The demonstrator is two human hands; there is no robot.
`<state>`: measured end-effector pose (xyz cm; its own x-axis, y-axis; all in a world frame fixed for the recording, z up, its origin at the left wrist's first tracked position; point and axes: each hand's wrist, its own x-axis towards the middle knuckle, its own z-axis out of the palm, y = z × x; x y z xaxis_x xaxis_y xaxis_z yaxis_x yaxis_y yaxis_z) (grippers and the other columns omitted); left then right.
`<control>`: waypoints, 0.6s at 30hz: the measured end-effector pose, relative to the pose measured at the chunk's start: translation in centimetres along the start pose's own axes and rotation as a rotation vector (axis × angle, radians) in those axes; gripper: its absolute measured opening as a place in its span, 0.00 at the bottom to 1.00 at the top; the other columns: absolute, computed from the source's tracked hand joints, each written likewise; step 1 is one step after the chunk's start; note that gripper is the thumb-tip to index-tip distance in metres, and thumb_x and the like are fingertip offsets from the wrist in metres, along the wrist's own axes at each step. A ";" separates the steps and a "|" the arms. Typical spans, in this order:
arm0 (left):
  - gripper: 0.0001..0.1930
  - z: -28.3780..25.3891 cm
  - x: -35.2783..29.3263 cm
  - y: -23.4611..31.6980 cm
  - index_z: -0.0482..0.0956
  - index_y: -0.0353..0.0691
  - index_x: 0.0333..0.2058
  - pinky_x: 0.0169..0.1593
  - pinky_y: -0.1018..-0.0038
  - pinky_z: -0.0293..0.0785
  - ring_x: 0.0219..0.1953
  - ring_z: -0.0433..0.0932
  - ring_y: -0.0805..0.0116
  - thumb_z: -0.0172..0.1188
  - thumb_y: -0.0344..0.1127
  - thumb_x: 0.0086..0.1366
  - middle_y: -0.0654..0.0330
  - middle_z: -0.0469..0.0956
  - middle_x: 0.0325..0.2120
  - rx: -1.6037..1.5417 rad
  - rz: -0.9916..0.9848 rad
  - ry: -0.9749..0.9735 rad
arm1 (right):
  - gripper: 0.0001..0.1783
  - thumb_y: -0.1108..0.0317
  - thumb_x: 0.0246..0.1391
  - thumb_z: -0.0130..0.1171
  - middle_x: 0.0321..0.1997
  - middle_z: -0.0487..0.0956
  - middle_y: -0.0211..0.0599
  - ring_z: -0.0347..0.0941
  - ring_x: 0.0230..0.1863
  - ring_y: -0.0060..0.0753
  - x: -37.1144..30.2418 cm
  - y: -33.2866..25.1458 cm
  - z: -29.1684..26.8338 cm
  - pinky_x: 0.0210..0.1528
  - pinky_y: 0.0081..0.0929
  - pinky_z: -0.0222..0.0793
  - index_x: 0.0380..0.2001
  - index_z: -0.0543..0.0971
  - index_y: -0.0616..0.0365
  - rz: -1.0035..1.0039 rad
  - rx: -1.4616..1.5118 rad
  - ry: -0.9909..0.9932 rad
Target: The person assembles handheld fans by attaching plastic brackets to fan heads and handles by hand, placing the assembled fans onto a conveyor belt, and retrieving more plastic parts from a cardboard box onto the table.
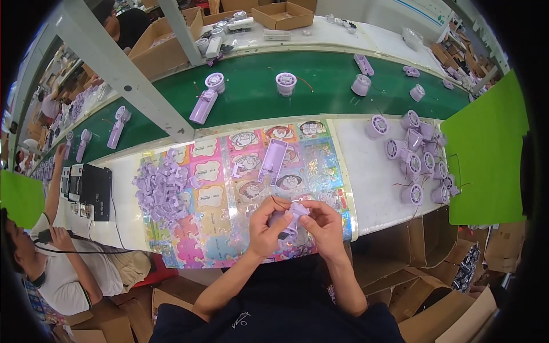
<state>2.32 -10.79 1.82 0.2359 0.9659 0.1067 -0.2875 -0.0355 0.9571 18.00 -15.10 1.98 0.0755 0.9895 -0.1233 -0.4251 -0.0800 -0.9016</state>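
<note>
The left hand (pixel 264 224) and the right hand (pixel 323 222) are close together, and both are closed around a small purple plastic part (pixel 295 212) with thin wires on it, held just above the near edge of the bench (pixel 366 188). The bench is white, and a bright mat (pixel 229 188) with cartoon pictures lies on it under the hands. On the mat, to the left, sits a big pile of little purple pieces (pixel 161 188). A long purple shell (pixel 273 160) lies open near the middle of the mat. To the right, on the bare white part, round purple fan heads (pixel 416 163) are bunched together, some with thin wires. Behind the bench runs a long green belt (pixel 326 94) with more purple fan parts on it, well apart from each other. Brown boxes (pixel 286 14) stand on the far side of the belt. A black box (pixel 94 191) stands at the left end of the bench. Another person (pixel 63 268) in a white shirt sits lower left. More brown boxes (pixel 434 286) are on the floor at the right, and a flat green board (pixel 486 154) stands on the right side.
</note>
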 end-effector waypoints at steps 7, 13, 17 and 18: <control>0.13 0.9 1.6 0.0 0.76 0.34 0.50 0.57 0.74 0.67 0.51 0.73 0.72 0.57 0.24 0.67 0.58 0.77 0.49 -0.108 -0.148 0.094 | 0.33 0.67 0.55 0.68 0.55 0.72 0.44 0.73 0.51 0.35 -0.9 0.2 1.8 0.53 0.31 0.70 0.62 0.68 0.63 -0.247 -0.565 0.054; 0.32 -1.6 7.0 3.7 0.72 0.47 0.62 0.70 0.57 0.58 0.69 0.61 0.50 0.55 0.19 0.56 0.49 0.68 0.62 0.794 0.300 -0.414 | 0.35 0.69 0.57 0.68 0.53 0.73 0.42 0.72 0.52 0.29 -0.2 1.2 -1.2 0.53 0.29 0.72 0.62 0.61 0.62 -0.161 -0.293 0.362; 0.37 -3.8 12.3 3.6 0.78 0.57 0.57 0.72 0.53 0.56 0.70 0.56 0.43 0.62 0.19 0.47 0.48 0.64 0.65 1.561 0.492 -0.509 | 0.36 0.67 0.51 0.72 0.53 0.73 0.46 0.74 0.51 0.37 -0.3 1.0 -3.6 0.52 0.32 0.72 0.59 0.66 0.66 -0.175 -0.606 0.378; 0.37 -4.0 13.0 3.6 0.78 0.57 0.57 0.72 0.53 0.56 0.70 0.56 0.43 0.62 0.19 0.47 0.48 0.64 0.65 1.562 0.495 -0.512 | 0.36 0.67 0.51 0.72 0.53 0.73 0.46 0.74 0.51 0.37 -0.3 0.7 -3.8 0.52 0.32 0.72 0.59 0.66 0.66 -0.177 -0.604 0.381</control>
<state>0.62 2.65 5.52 0.7495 0.6236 0.2222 0.6161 -0.7799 0.1106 21.13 -15.93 -0.19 0.4520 0.8920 0.0085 0.1849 -0.0843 -0.9791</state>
